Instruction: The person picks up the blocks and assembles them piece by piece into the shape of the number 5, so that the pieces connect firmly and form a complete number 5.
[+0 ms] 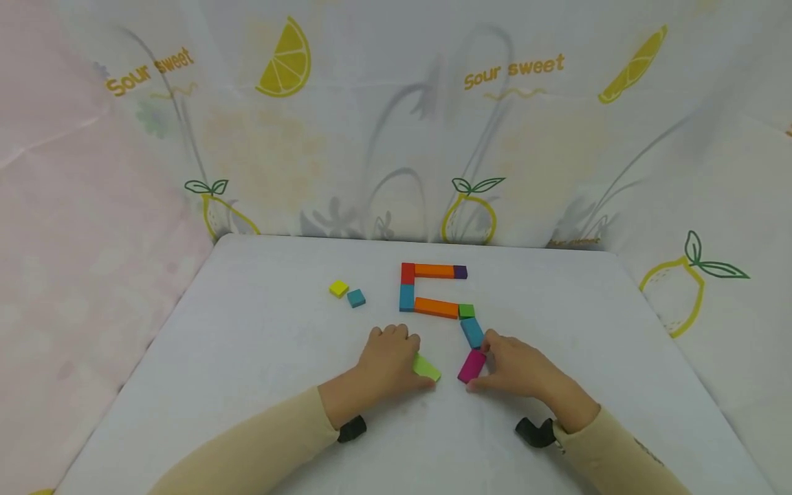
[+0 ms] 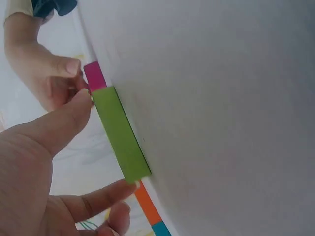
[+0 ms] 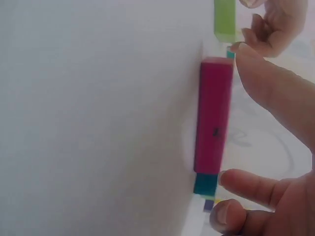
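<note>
Magenta block (image 3: 212, 105) in every view

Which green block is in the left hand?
The long light green block, which the left hand grips by its ends; the small green block lies farther off, untouched.

Blocks (image 1: 436, 307) on the table (image 1: 260, 357) appear smooth, matt, like painted wood; tabletop smooth, matt; curtain (image 1: 371, 137) behind the table, lightly creased cloth; sleeves (image 1: 260, 440) over its near side, matt cloth.
</note>
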A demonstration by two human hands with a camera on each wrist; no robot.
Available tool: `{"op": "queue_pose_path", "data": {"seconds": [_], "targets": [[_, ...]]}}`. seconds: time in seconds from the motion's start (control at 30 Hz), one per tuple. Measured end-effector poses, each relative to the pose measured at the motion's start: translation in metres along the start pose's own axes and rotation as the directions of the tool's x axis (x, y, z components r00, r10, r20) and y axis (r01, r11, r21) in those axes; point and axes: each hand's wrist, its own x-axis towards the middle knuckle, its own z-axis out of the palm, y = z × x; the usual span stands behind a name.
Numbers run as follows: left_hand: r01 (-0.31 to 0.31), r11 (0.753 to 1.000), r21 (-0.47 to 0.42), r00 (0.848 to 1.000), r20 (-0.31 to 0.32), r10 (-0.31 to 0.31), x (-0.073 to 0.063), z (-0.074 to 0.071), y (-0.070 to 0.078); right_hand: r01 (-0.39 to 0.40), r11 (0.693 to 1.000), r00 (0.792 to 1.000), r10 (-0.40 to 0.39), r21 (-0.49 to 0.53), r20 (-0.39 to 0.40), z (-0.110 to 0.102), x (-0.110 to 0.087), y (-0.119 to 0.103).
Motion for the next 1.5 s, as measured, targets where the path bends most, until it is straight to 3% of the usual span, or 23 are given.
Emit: {"op": "queue_pose_path", "data": {"seconds": [0.07,0.17,0.33,0.5,0.9,1.5], "targets": [[-0.019,0.999,-0.04,1.0,0.008,0.02,0.002,0.001,-0.006,0.024,1.0,0.999,-0.024,0.008,-0.022,-0.003,-0.003,0.001],[-0.073,0.992,-0.103,0.997,0.027,0.076,0.006,0.002,-0.018,0.121,0.992,0.991,-0.119,0.025,-0.06,-0.006,-0.005,0.006],[-0.126,0.974,-0.186,0.987,0.074,0.142,0.013,0.0,-0.031,0.314,0.948,0.948,-0.31,0.048,-0.076,-0.006,-0.001,0.015],[-0.143,0.96,-0.239,0.981,0.097,0.171,0.017,-0.003,-0.035,0.379,0.924,0.925,-0.376,0.053,-0.052,-0.007,0.005,0.018],[-0.154,0.952,-0.265,0.979,0.086,0.183,0.016,-0.003,-0.032,0.346,0.937,0.938,-0.346,0.05,-0.012,-0.009,0.015,0.016],[-0.149,0.968,-0.203,0.982,0.081,0.168,0.011,-0.001,-0.015,0.275,0.959,0.961,-0.275,0.066,-0.01,-0.006,0.02,0.012]]}}
